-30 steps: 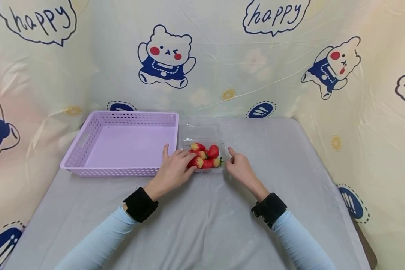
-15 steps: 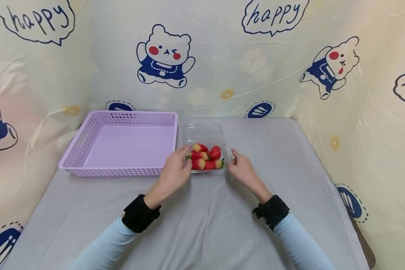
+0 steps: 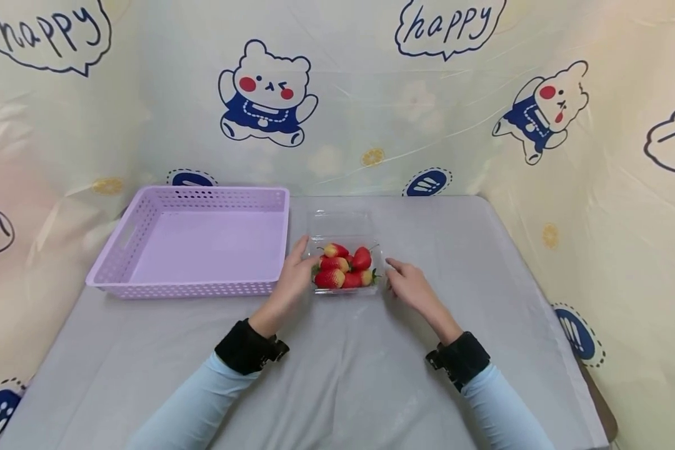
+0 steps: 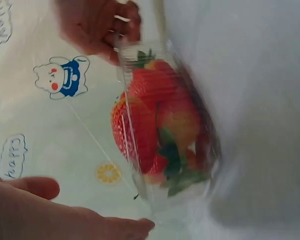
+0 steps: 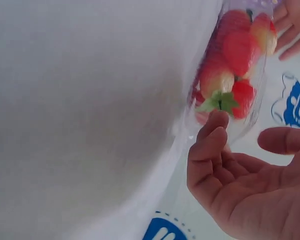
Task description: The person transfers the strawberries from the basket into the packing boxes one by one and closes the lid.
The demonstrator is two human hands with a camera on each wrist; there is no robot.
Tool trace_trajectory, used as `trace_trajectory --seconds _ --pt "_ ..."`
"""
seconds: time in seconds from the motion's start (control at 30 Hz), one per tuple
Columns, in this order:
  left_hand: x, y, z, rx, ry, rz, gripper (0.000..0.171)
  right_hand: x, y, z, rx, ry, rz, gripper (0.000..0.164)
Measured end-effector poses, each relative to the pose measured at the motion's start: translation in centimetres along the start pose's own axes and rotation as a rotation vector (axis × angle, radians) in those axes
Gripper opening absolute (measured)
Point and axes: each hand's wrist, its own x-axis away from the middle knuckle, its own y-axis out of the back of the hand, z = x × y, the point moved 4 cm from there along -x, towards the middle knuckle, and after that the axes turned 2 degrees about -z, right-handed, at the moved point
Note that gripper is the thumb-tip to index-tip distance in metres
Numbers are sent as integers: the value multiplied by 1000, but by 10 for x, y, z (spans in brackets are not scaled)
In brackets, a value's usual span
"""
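Note:
A clear plastic clamshell box (image 3: 345, 292) holds several red strawberries (image 3: 330, 279) with pale yellowish parts and green leaves. Its transparent lid (image 3: 342, 224) is folded back, away from the person. Against the box's left side lies my left hand (image 3: 294, 275), fingers extended; in the left wrist view its thumb (image 4: 40, 187) stands apart. Close by the right side is my right hand (image 3: 412, 286). In the right wrist view its fingers (image 5: 210, 145) bend loosely near the box wall and the thumb is spread away; whether they touch the plastic is hard to tell.
Left of the box stands a shallow lilac perforated basket (image 3: 188, 290) with nothing in it. Both rest on a grey cloth-covered table (image 3: 337, 375). Behind and to the sides hangs a cartoon-printed curtain (image 3: 343, 94).
My left hand has moved off the strawberries to the box's left side. The box has shifted a little right and nearer, away from the basket, and my right hand has moved along with it.

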Motion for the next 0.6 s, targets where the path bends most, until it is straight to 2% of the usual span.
trace_trajectory --seconds 0.1,0.23,0.4,0.47,0.6 --pt "-7 3 2 143 82 -26 66 -10 4 -1 -92 -60 -18 53" --pt "-17 10 5 239 119 -53 65 -29 9 -2 -235 -105 -34 54" --pt "-21 14 8 269 92 -63 66 -49 6 5 -314 -104 17 56" --pt "-22 13 8 279 73 -59 66 -53 5 9 -313 -93 29 57" --pt "-27 12 10 296 87 -33 64 -61 5 11 -295 -93 25 58"
